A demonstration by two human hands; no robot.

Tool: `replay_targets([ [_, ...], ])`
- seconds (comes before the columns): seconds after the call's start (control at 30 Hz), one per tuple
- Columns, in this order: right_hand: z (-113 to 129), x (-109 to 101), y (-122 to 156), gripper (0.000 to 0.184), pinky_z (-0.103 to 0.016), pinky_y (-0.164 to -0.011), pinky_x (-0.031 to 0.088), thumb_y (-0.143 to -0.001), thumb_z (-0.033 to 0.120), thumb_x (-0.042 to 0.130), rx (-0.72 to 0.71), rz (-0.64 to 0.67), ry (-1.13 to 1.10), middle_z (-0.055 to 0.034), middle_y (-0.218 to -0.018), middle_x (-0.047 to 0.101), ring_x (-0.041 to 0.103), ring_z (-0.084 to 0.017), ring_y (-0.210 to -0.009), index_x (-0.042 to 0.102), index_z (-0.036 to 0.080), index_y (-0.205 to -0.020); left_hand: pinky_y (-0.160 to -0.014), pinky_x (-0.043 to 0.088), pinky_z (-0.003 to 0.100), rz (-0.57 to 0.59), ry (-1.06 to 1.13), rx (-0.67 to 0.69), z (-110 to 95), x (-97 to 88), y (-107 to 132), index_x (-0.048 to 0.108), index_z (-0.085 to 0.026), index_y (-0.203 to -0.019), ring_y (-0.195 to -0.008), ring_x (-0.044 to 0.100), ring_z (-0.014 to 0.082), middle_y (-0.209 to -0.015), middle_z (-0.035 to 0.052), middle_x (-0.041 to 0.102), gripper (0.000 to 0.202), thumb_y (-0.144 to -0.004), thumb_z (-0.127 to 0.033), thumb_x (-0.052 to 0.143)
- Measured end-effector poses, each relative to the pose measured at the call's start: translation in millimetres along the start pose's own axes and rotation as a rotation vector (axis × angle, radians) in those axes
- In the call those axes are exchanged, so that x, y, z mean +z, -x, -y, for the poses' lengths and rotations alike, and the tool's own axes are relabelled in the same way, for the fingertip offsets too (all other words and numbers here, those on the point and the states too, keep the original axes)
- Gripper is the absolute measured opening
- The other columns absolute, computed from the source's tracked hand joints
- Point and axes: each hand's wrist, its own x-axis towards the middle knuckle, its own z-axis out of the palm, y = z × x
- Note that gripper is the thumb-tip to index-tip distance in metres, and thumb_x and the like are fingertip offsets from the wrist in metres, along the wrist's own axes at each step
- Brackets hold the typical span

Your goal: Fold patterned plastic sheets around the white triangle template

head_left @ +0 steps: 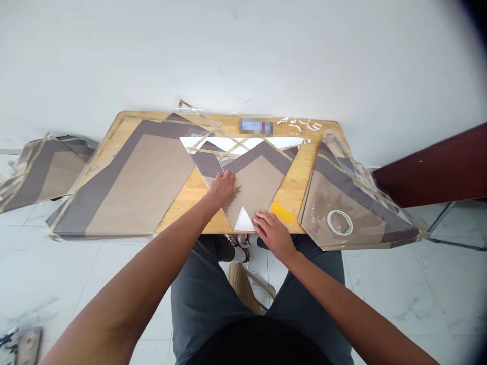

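A tan and grey-brown sheet (258, 177) lies turned like a diamond on the small wooden table (297, 182), its near corner folded up into a white triangle (244, 221). My left hand (222, 187) lies flat on the sheet's left edge, fingers stretched out. Beside the white fold, my right hand (272, 230) presses the near corner with its fingers flat on the sheet. Neither hand holds anything.
A stack of larger tan-and-grey sheets (133, 182) covers the table's left half. More sheets in clear wrap (353, 203) hang over the right side with a tape roll (340, 222) on top. A yellow piece (282, 212) lies near my right hand. Another pile (41, 170) sits at left; a dark red panel (433, 167) stands at right.
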Motion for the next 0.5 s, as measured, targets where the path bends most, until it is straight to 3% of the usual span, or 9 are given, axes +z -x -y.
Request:
replay_targets([
  [0.17,-3,-7,-3,0.034,-0.049,-0.118,0.049,-0.109,0.032,0.052,-0.012,0.021,0.062,-0.0087,-0.142,0.069,0.060,-0.028,-0.136,0.068,0.030,-0.139,-0.106,0.041,0.050,-0.033,-0.036,-0.072,24,-7.2,-30,0.060,-0.012,-0.135,-0.120,0.047,0.0357,-0.139,0.0206,0.056,0.041,-0.108,-0.042,0.054],
  [0.27,-15,-16,5,0.043,-0.055,-0.114,0.049,-0.110,0.040,0.048,0.105,-0.101,0.138,-0.0142,-0.148,0.065,0.060,-0.033,-0.136,0.060,0.027,-0.149,-0.103,0.043,0.048,-0.041,-0.051,-0.085,33,-7.3,-32,0.060,-0.013,-0.135,-0.117,0.050,0.0343,-0.139,0.0195,0.055,0.044,-0.105,-0.045,0.059],
  [0.37,-25,-18,29,0.056,-0.061,-0.109,0.050,-0.109,0.048,0.051,0.210,-0.209,0.226,-0.0213,-0.148,0.063,0.059,-0.040,-0.135,0.053,0.021,-0.157,-0.103,0.044,0.048,-0.043,-0.063,-0.079,38,-4.6,-33,0.060,-0.015,-0.136,-0.116,0.052,0.0348,-0.138,0.0189,0.057,0.044,-0.104,-0.046,0.059],
  [0.43,-29,-13,49,0.061,-0.061,-0.107,0.052,-0.105,0.053,0.058,0.164,-0.174,0.226,-0.0201,-0.145,0.066,0.063,-0.042,-0.131,0.053,0.022,-0.158,-0.105,0.043,0.050,-0.037,-0.067,-0.056,40,-3.2,-35,0.061,-0.016,-0.137,-0.120,0.052,0.0358,-0.137,0.0192,0.058,0.043,-0.105,-0.043,0.057],
  [0.5,-31,-9,70,0.056,-0.059,-0.108,0.053,-0.103,0.048,0.063,0.091,-0.133,0.208,-0.0159,-0.143,0.069,0.066,-0.039,-0.128,0.056,0.027,-0.155,-0.107,0.042,0.052,-0.024,-0.064,-0.022,43,-2.7,-39,0.062,-0.016,-0.139,-0.129,0.049,0.0370,-0.138,0.0195,0.059,0.040,-0.106,-0.036,0.051],
])
